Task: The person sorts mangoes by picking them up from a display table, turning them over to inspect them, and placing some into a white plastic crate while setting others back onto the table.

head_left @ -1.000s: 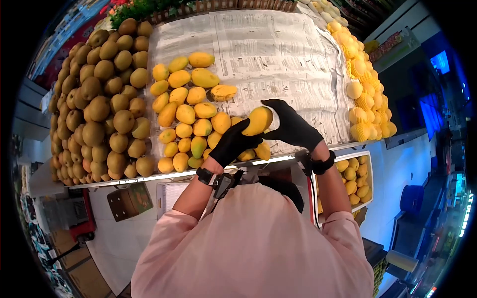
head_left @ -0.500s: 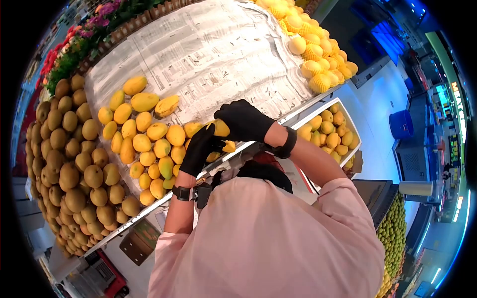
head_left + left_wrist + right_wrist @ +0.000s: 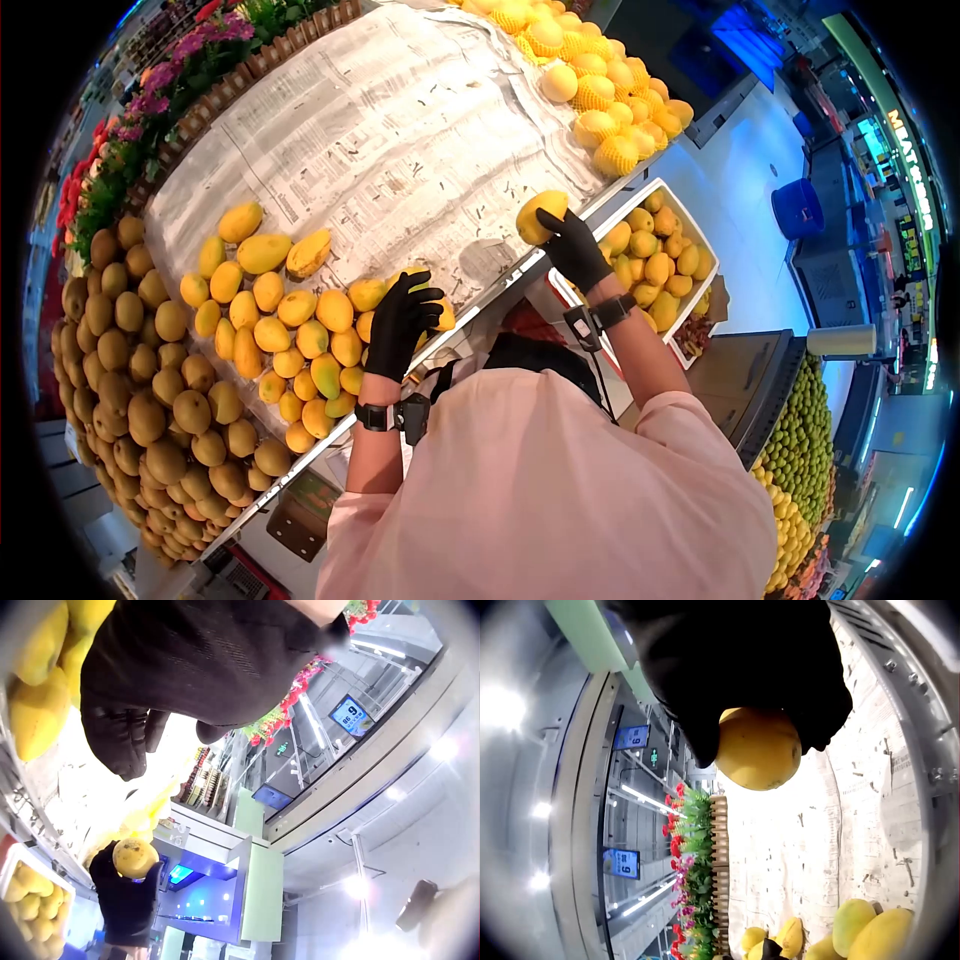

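Observation:
My right hand (image 3: 580, 252), in a black glove, grips a yellow mango (image 3: 541, 217) near the front edge of the display, towards its right end. In the right wrist view the mango (image 3: 757, 757) shows dark specks and sits between thumb and fingers. The left hand (image 3: 402, 325), also gloved, is over the near right end of the laid-out mangoes (image 3: 313, 338), its fingers loosely bent. Seen from the left wrist, that hand (image 3: 187, 664) has nothing between thumb and fingers, with mangoes (image 3: 37, 716) beside it. Newspaper (image 3: 370, 150) lines the display.
Brown round fruit (image 3: 145, 415) is heaped at the left. Yellow fruit in foam nets (image 3: 597, 128) fills the far right corner. A white crate (image 3: 713, 262) of mangoes stands below the front edge. Flowers and a small wooden fence (image 3: 215, 100) border the back.
Both hands were at one mango, the left gripping it first. The right hand has taken it and moved away right, while the left stays by the laid-out mangoes. The head view has turned.

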Available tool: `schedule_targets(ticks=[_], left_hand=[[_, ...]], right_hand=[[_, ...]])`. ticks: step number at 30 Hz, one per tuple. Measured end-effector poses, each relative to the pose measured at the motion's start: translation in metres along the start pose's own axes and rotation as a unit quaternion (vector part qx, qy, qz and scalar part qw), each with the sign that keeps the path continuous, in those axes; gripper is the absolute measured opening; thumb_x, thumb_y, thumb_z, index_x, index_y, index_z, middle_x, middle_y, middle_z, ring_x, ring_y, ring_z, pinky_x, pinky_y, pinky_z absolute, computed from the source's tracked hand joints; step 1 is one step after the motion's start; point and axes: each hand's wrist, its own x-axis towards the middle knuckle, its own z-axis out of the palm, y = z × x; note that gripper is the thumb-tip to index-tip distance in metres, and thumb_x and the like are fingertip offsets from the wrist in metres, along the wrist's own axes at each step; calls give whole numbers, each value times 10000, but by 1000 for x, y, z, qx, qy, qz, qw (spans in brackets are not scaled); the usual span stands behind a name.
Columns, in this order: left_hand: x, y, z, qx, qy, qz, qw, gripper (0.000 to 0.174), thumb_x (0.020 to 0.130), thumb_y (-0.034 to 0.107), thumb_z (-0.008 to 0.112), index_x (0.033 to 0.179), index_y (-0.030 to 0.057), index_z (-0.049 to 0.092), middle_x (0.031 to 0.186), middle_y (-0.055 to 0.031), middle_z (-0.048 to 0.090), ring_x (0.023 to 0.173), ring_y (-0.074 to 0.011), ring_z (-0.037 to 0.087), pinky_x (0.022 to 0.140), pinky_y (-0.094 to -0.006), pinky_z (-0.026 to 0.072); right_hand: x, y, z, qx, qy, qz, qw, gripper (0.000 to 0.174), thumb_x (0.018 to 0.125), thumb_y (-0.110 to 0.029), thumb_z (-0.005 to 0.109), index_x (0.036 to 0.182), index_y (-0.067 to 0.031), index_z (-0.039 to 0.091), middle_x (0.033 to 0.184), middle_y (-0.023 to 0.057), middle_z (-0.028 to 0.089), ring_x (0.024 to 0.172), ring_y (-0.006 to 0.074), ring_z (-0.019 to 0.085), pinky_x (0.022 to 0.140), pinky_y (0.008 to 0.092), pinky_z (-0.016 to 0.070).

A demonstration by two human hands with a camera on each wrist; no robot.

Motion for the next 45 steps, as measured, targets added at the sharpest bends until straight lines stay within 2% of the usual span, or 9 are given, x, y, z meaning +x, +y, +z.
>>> schedule_targets(ticks=[7, 13, 18, 23, 25, 29, 31, 39, 45], left_hand=[[40, -24, 2, -37, -79, 50, 995, 130, 957, 142, 512, 852, 68, 536, 886, -85, 589, 806, -160, 552, 677, -271, 458], [29, -28, 35, 64, 64, 83, 992, 105, 946, 128, 503, 922, 42, 559, 962, -128, 647, 814, -215, 608, 714, -297, 500], [39, -43, 17, -74, -59, 78, 992, 170, 969, 129, 412, 1037, 11, 514, 1026, -146, 623, 859, -210, 594, 720, -269, 491], [31, -48, 32, 414, -35, 146, 898, 144, 939, 91, 420, 1031, 6, 493, 1001, -129, 606, 832, -192, 580, 726, -265, 484], [25, -43, 58, 174, -50, 105, 978, 112, 900, 85, 437, 975, 18, 487, 934, -110, 574, 815, -189, 552, 716, -268, 469], [31, -54, 43, 163, -66, 77, 981, 100, 911, 152, 433, 877, 64, 466, 799, -77, 475, 745, -207, 488, 661, -290, 425], [24, -49, 65, 249, -39, 86, 964, 120, 941, 156, 418, 869, 72, 464, 788, -56, 441, 723, -181, 454, 646, -285, 401], [14, -63, 53, -82, 154, 57, 983, 175, 974, 199, 401, 868, 78, 470, 782, -41, 431, 708, -168, 438, 641, -289, 385], [8, -75, 22, -76, 32, 102, 991, 129, 974, 114, 465, 1036, 30, 541, 986, -62, 596, 888, -179, 588, 765, -294, 501]], right_hand=[[-3, -8, -40, 89, 22, 92, 992, 462, 871, -221, 695, 1243, -27, 501, 1155, 116, 586, 1026, 237, 602, 859, 345, 529], [4, -1, -69, 141, -26, 117, 983, 413, 886, -199, 674, 1218, -6, 519, 1115, 122, 615, 979, 231, 626, 820, 321, 538], [2, -4, -85, 153, -10, 108, 982, 462, 872, -221, 693, 1228, 17, 520, 1086, 124, 627, 959, 224, 633, 823, 295, 534], [15, -20, -123, 55, 98, 0, 994, 425, 870, -248, 689, 1188, -2, 552, 1047, 93, 622, 921, 201, 627, 781, 294, 531], [33, -25, -150, -9, 155, -79, 985, 406, 823, -197, 742, 1144, -16, 573, 1004, 52, 632, 879, 162, 620, 751, 283, 520], [73, -44, -180, -280, 275, -258, 883, 445, 719, -194, 835, 1049, -3, 603, 978, 75, 645, 867, 175, 621, 779, 302, 516], [87, -50, -182, -306, 298, -286, 858, 448, 695, -191, 852, 1022, -13, 604, 987, 86, 643, 905, 182, 624, 797, 318, 514], [115, -41, -182, -397, 326, -330, 792, 495, 653, -226, 863, 1009, -3, 601, 943, 184, 681, 877, 300, 665, 783, 385, 524], [136, -19, -201, -409, 352, -364, 759, 533, 662, -195, 861, 1067, 7, 580, 1043, 182, 594, 957, 327, 592, 868, 392, 481]])
